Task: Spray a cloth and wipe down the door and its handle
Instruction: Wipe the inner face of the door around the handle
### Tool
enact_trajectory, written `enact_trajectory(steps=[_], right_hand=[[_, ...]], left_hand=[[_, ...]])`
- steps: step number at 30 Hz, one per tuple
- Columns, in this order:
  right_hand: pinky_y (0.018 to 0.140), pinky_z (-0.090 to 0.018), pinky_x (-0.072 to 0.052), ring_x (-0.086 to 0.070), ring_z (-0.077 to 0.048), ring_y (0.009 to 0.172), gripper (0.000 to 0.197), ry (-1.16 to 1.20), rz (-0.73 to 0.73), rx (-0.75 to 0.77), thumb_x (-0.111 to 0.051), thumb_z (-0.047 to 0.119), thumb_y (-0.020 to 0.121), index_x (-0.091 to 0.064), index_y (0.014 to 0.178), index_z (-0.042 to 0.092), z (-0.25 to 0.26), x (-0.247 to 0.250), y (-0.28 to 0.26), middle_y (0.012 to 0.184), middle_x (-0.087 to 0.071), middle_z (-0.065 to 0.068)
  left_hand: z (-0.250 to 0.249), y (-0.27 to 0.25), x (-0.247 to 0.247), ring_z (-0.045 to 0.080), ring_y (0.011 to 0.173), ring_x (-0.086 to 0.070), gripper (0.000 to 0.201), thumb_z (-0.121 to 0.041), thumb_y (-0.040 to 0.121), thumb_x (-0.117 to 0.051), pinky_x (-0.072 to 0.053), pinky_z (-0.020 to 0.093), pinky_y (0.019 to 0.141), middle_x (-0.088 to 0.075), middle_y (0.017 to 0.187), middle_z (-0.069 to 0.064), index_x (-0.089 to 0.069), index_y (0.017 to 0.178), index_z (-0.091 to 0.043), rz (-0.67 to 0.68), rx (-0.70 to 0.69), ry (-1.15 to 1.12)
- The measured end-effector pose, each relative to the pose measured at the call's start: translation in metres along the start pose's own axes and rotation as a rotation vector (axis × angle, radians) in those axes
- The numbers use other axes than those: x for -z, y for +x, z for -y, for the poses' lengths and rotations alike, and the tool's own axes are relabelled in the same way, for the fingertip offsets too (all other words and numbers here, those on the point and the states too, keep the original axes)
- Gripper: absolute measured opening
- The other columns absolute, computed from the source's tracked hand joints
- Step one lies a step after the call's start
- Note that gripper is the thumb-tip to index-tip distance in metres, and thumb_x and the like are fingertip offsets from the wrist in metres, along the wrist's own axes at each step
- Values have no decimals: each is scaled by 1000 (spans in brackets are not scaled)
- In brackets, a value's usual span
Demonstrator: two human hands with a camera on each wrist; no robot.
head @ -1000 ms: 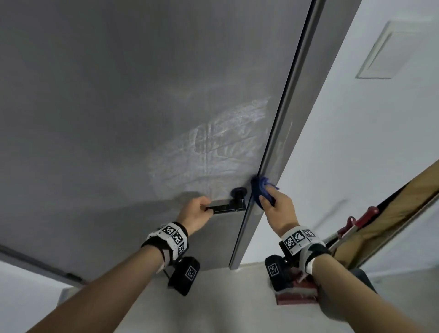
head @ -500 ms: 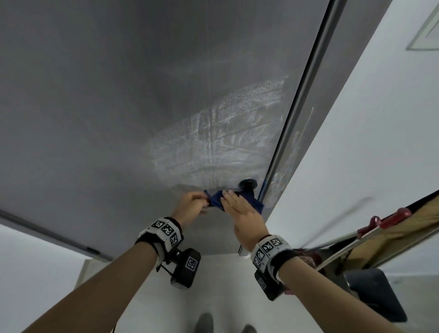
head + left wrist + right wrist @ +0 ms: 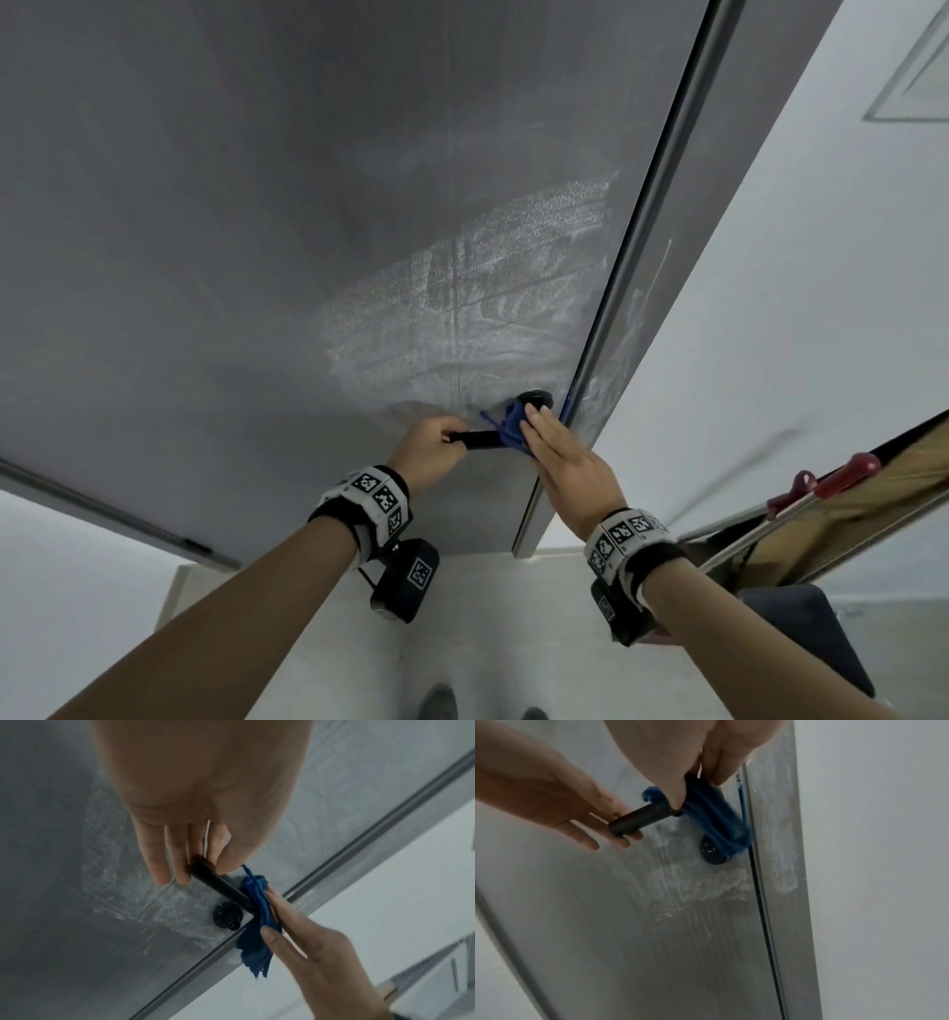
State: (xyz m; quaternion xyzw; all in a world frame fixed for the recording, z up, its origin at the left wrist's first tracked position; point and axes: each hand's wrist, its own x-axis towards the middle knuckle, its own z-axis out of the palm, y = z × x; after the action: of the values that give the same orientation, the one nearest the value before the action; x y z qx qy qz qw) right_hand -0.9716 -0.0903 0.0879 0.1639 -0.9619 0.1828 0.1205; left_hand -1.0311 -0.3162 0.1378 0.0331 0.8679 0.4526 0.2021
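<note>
Under the cloth, the handle base hides.

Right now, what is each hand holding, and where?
Left hand grips the black lever door handle at its free end. Right hand holds the bunched blue cloth round the handle's pivot end.

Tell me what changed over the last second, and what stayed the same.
The right hand carried the blue cloth from the door's edge leftward onto the black handle, and now presses it near the handle's base. The left hand kept its grip on the handle's free end. The wet streaks on the door look unchanged.
</note>
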Motion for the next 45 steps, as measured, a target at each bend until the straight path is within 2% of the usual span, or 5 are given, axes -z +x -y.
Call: enact_trajectory(steps=[4,9,15,22,45], right_hand=[[65,-42,-63,-72,-29,104,66,53,-54,-123,-74,-4,80,-55,141,17,-11,-3,1,155,-46,3],[60,-33,-50,-65,-37,68,19,216,-43,-389,-62,11,96,-74,109,19,-10,9,-4,82,-74,-12],[68,-34,-55,-62,-22,65,13,498,-294,-568,-65,14,94,-76,100,18,-9,40,7,73,-71,-4],[89,-38,-55,-62,-33,106,31,136,-209,-202,-56,17,93,-69,119,7,4,16,31,124,-62,-10],[122,-40,-27,-30,-22,144,59,-129,36,-112,-30,40,106,-24,158,13,15,-3,15,163,-29,-3]], left_hand=[[-3,4,-1,22,87,-67,20,-11,89,-64,-48,26,75,-72,95,5,-74,106,-15,-6,-79,220],[-9,5,3,20,72,-62,7,-18,88,-69,-46,31,65,-64,76,-2,-69,83,-23,27,-142,327],[-14,12,5,13,70,-57,16,-23,79,-78,-36,25,56,-56,72,-10,-64,77,-28,-10,-100,419],[-13,16,8,13,68,-61,15,-22,75,-84,-37,24,57,-65,71,-5,-69,73,-27,0,-132,429],[3,9,1,16,74,-63,5,-26,84,-74,-48,30,66,-65,77,-6,-74,88,-23,-77,-173,341]])
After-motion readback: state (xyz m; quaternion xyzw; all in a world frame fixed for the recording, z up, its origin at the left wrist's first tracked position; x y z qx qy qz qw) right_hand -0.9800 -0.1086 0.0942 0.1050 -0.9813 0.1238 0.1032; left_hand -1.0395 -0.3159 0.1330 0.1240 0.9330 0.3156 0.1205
